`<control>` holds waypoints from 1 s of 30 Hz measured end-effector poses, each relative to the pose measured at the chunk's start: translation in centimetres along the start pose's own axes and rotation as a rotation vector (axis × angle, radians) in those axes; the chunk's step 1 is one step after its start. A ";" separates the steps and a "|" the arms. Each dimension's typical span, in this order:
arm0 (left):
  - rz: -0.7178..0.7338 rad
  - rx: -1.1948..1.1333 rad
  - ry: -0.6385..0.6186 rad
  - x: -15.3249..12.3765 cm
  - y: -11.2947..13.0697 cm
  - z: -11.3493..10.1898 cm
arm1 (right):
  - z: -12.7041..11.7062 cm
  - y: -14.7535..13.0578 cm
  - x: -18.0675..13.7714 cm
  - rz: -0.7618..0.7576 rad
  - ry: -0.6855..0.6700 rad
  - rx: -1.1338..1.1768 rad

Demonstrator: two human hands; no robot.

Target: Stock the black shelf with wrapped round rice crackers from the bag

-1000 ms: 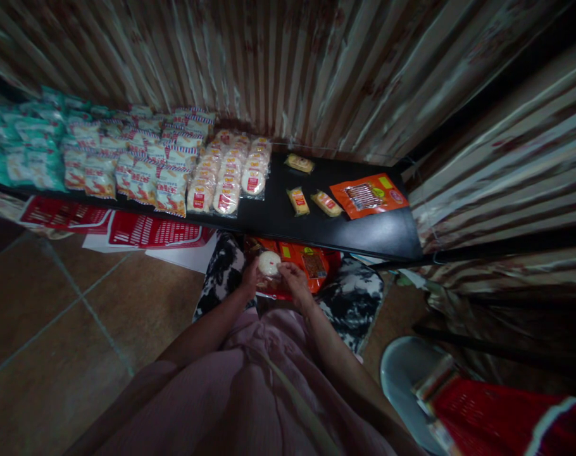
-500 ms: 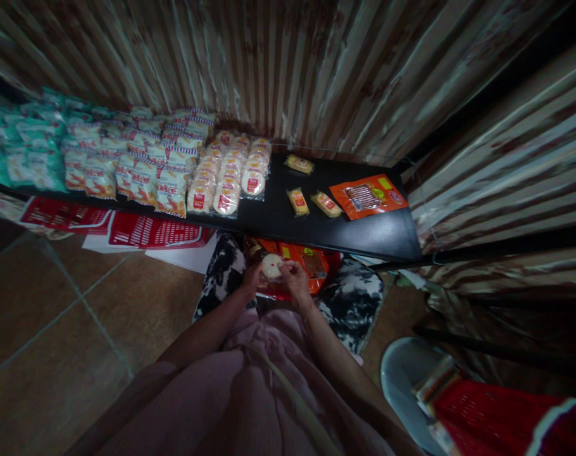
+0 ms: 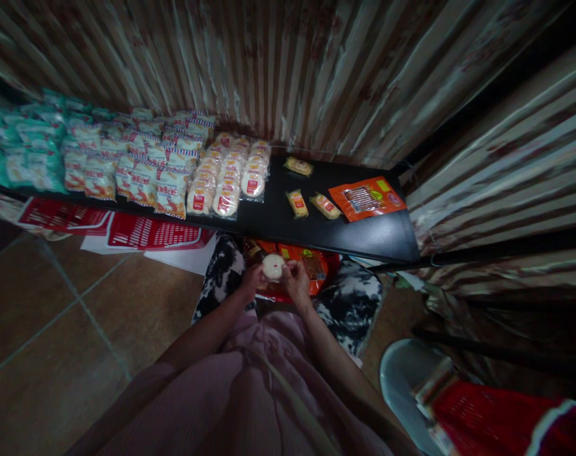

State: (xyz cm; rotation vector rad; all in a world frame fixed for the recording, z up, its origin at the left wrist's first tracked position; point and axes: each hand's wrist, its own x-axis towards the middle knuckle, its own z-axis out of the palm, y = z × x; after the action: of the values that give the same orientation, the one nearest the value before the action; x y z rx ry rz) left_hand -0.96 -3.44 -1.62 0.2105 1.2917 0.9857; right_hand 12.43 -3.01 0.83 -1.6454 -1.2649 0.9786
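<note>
Between my hands, over my lap, is a round white rice cracker in a clear wrapper (image 3: 273,267). My left hand (image 3: 254,280) grips its left edge, and my right hand (image 3: 295,278) pinches the wrapper on the right side. Below them a red basket (image 3: 275,297) sits between my knees, holding orange snack packets (image 3: 315,268). On the black shelf (image 3: 278,229) ahead stand rows of similar wrapped round crackers (image 3: 227,197). To their right lie several small yellow wrapped snacks (image 3: 297,204) and an orange packet (image 3: 368,199).
White snack bags (image 3: 137,177) and teal bags (image 3: 43,168) fill the shelf's left part. Red baskets (image 3: 152,232) stand on the floor beneath. A grey stool (image 3: 402,367) with a red basket (image 3: 501,411) on it is at lower right. Pleated curtains (image 3: 288,69) hang behind.
The wrapped cracker has turned slightly, its white face showing more fully. My hands stay on either side of it. Nothing on the shelf has moved.
</note>
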 end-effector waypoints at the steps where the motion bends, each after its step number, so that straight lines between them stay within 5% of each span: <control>1: 0.004 -0.042 -0.007 0.1 0.0 0.0 | -0.1 -0.1 0.0 -0.002 0.008 -0.020; 11: -0.043 -0.379 -0.119 0.2 0.6 0.4 | 0.2 -1.0 -0.5 -0.002 -0.057 -0.140; 30: -0.029 0.004 -0.261 -0.6 0.3 0.0 | 1.1 -0.9 -1.5 -0.008 -0.132 -0.137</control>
State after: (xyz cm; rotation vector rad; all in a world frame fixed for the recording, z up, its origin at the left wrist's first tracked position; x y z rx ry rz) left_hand -1.04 -3.65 -1.02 0.3122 1.0561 0.8988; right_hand 10.79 -4.20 1.44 -1.7008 -1.4537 1.0297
